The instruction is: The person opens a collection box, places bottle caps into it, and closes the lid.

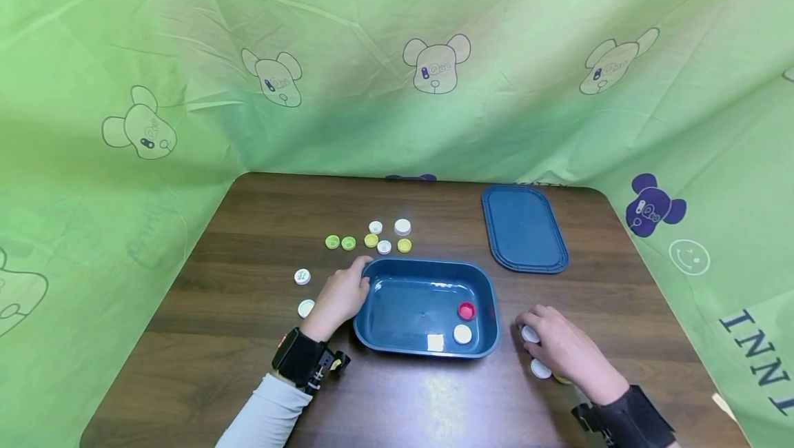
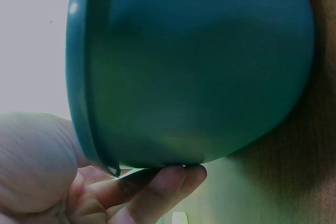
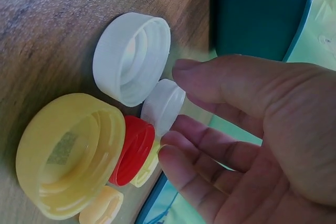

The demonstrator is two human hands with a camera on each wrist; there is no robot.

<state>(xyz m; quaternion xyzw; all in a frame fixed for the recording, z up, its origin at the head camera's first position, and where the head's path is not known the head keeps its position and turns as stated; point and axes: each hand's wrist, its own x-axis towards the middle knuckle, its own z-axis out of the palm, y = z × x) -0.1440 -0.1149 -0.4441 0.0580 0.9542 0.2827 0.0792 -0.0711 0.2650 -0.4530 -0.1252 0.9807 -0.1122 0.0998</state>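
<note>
Fingers of the right hand (image 3: 262, 145) pinch a small white cap (image 3: 164, 106); left hand (image 1: 340, 296) fingers grip the blue tub (image 1: 490, 296) rim.

Looks like a staged recording booth, not a lived-in room: dark wood-grain surface (image 1: 248, 338) walled on three sides by green cartoon-bear cloth (image 1: 397, 55), only loose bottle caps (image 1: 372, 238), blue tub (image 1: 490, 296) and lid (image 1: 524, 227) laid out.
</note>
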